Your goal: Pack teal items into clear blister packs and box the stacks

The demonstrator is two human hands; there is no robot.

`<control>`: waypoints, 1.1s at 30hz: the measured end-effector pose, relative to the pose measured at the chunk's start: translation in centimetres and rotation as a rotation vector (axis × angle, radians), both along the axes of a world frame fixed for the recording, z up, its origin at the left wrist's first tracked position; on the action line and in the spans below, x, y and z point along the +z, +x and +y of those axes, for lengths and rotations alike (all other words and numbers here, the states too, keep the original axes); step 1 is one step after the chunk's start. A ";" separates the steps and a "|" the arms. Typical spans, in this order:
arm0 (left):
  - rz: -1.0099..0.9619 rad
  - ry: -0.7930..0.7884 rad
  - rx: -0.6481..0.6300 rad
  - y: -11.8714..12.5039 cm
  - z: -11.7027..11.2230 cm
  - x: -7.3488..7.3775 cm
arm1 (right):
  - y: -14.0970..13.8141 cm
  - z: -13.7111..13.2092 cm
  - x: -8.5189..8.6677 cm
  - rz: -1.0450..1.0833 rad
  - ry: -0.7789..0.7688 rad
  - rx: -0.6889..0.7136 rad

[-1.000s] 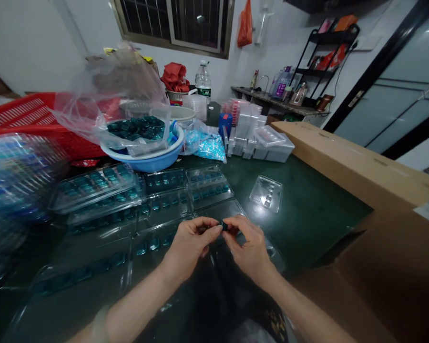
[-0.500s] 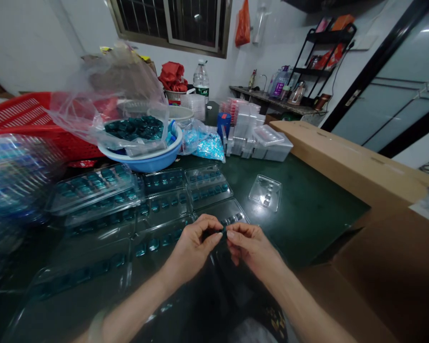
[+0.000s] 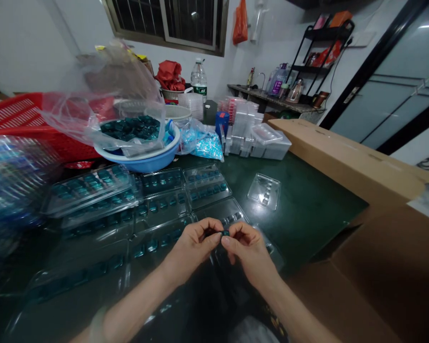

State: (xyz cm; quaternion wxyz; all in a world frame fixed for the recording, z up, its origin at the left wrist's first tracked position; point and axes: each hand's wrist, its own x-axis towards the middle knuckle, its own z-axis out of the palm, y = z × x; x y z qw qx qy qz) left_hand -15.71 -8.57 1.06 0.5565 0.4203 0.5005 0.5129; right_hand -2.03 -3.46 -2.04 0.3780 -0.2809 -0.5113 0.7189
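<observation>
My left hand (image 3: pixel 199 240) and my right hand (image 3: pixel 245 245) meet over the table, thumbs and forefingers closed in a pinch. Between their fingertips shows a small dark teal piece (image 3: pixel 225 233); its exact kind is too small to tell. Just beyond the fingers lies a clear plastic tray (image 3: pixel 221 209) with a row of small moulded pockets. To the left, similar clear trays (image 3: pixel 164 202) hold rows of glossy teal pieces (image 3: pixel 152 245). Farther back, a blue basin (image 3: pixel 146 163) contains a plastic bag with a heap of teal pieces (image 3: pixel 132 127).
One clear tray (image 3: pixel 264 191) lies apart on the dark green table (image 3: pixel 307 190). A cardboard box (image 3: pixel 361 166) borders the right side. Stacked clear cases (image 3: pixel 243 126) stand at the back, near a bag of blue bits (image 3: pixel 208 145). At left are a red basket (image 3: pixel 21 114) and stacked plastic trays (image 3: pixel 17 181).
My right hand has shifted slightly left and its fingertips have closed in against those of my left hand at the teal piece. The view has moved a little.
</observation>
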 end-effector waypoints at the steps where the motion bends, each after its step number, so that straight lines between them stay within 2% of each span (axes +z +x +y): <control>1: -0.033 -0.023 -0.015 0.0 -0.1 -0.1 | 0.1 0.0 0.1 -0.010 0.033 -0.017; 4: -0.075 -0.062 -0.001 0.0 -0.1 -0.3 | 0.2 -0.1 0.1 0.012 -0.015 0.008; 9: -0.148 -0.054 0.156 0.5 0.1 -0.3 | 0.2 0.3 -0.3 0.073 -0.272 0.179; 11: -0.274 -0.096 0.186 0.7 0.3 -0.4 | 0.3 0.5 -0.4 0.057 -0.251 0.194; 14: -0.437 -0.218 0.166 0.7 0.5 -0.7 | 0.5 0.7 -0.4 0.008 -0.116 0.154; 20: -0.372 -0.337 0.013 -0.1 0.2 -0.6 | 1.3 1.1 0.3 -0.081 0.070 0.130; 23: -0.377 -0.321 0.017 -0.3 0.3 -0.5 | 1.6 1.5 0.6 -0.104 0.047 0.243; 26: -0.394 -0.325 0.000 -0.4 0.4 -0.4 | 1.6 1.7 0.5 -0.077 -0.050 0.353; 30: -0.422 -0.349 -0.082 -0.3 0.0 0.1 | 1.7 1.6 0.1 -0.054 -0.136 0.395; 33: -0.505 -0.310 -0.009 0.1 -0.3 0.5 | 1.6 1.4 0.2 -0.041 -0.169 0.422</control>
